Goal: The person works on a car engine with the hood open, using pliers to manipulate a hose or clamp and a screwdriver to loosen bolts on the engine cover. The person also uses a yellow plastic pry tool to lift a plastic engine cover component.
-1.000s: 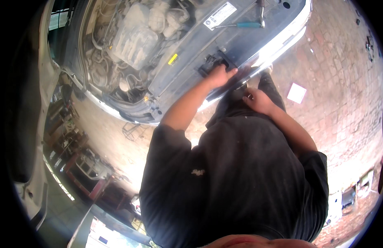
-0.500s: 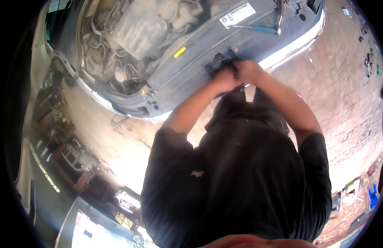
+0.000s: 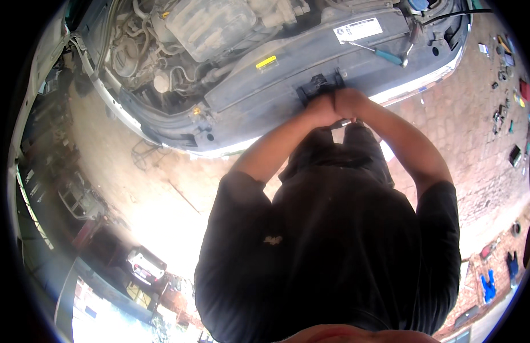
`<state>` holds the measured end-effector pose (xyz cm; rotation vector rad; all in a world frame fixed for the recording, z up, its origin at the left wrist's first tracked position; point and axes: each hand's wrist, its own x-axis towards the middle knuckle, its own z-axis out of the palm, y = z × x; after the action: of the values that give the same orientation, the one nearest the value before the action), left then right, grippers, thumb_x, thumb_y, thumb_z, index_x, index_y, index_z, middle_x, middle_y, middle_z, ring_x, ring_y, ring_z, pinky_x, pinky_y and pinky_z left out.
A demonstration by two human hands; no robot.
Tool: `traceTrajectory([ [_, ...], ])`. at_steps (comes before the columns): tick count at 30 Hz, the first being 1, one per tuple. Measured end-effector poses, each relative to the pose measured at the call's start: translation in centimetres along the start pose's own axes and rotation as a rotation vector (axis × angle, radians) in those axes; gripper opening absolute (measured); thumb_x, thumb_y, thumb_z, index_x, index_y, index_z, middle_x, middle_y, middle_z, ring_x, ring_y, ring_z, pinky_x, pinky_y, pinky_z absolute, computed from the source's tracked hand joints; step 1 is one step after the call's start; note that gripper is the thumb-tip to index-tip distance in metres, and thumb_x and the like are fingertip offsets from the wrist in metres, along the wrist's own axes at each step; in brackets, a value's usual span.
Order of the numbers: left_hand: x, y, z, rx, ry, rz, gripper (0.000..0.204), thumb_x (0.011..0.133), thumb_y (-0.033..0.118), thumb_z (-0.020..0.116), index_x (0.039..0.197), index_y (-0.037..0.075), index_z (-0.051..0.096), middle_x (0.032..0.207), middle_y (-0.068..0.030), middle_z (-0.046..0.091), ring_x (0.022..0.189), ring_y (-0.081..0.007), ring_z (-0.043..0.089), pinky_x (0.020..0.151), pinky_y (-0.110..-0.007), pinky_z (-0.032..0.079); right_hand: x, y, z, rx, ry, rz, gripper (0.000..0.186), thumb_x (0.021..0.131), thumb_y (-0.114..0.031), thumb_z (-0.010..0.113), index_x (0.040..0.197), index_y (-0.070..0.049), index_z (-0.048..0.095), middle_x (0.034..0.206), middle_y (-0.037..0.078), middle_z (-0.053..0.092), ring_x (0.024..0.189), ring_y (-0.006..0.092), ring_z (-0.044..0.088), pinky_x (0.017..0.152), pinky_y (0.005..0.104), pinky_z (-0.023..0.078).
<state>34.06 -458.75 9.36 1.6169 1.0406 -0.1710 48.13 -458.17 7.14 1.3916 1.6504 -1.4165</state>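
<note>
My left hand [image 3: 323, 111] and my right hand [image 3: 350, 105] meet at the front edge of a car's dusty grey front panel [image 3: 247, 97]. Both are closed, knuckles side by side, and whatever the fingers grip is hidden beneath them. Just beyond them, a black latch-like part [image 3: 318, 84] sits in a recess of the panel. Farther right on the same panel lies a tool with a teal handle [image 3: 389, 56] and a thin metal shaft, beside a white label [image 3: 357, 31].
The dusty engine [image 3: 210, 28] fills the far side of the open bay. A yellow sticker [image 3: 266, 62] is on the panel. Several small parts and tools lie on the brick floor [image 3: 442, 131] at right, with blue gloves [image 3: 488, 286] lower down. Another vehicle [image 3: 146, 267] stands at lower left.
The view has shifted, so the car appears farther right and higher. Both hands have drawn slightly back from the black latch-like part, showing more of it, and remain together.
</note>
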Motion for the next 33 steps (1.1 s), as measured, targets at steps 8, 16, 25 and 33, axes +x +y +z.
traceTrajectory([
  [8,3.9,-5.3,3.4,-0.005,0.030,-0.043,0.039,0.092,0.038,0.059,0.111,0.005,0.071,0.111,-0.0225,0.069,0.107,-0.0379,0.066,0.087,-0.045,0.052,-2.1,0.1,1.0,0.015,0.388,-0.064,0.026,0.090,-0.015,0.052,0.106,0.001,0.065,0.104,0.023,0.071,0.102,0.0359,0.068,0.088,0.0457,0.054],
  [16,4.6,-4.5,3.5,-0.204,0.066,-0.294,0.038,0.099,0.029,0.052,0.109,-0.004,0.068,0.108,-0.0250,0.068,0.103,-0.0348,0.066,0.088,-0.043,0.050,-5.8,1.9,4.7,0.577,0.750,-0.231,0.027,0.090,-0.019,0.057,0.113,-0.004,0.064,0.088,0.023,0.068,0.088,0.0353,0.070,0.074,0.0445,0.054],
  [25,3.3,-4.6,4.2,-0.057,0.205,-0.229,0.040,0.101,0.035,0.049,0.107,-0.003,0.062,0.103,-0.0265,0.067,0.099,-0.0439,0.063,0.085,-0.048,0.048,-6.6,3.3,8.5,0.797,0.779,-0.295,0.030,0.090,-0.010,0.059,0.119,-0.004,0.062,0.086,0.020,0.068,0.081,0.0355,0.068,0.074,0.0418,0.053],
  [33,2.4,-3.7,4.1,0.033,0.222,-0.202,0.037,0.102,0.035,0.048,0.111,0.001,0.060,0.109,-0.0266,0.066,0.105,-0.0447,0.062,0.090,-0.050,0.048,-3.9,3.1,6.8,0.674,0.838,-0.346,0.033,0.090,-0.012,0.058,0.122,-0.002,0.060,0.093,0.022,0.068,0.082,0.0373,0.067,0.074,0.0410,0.053],
])
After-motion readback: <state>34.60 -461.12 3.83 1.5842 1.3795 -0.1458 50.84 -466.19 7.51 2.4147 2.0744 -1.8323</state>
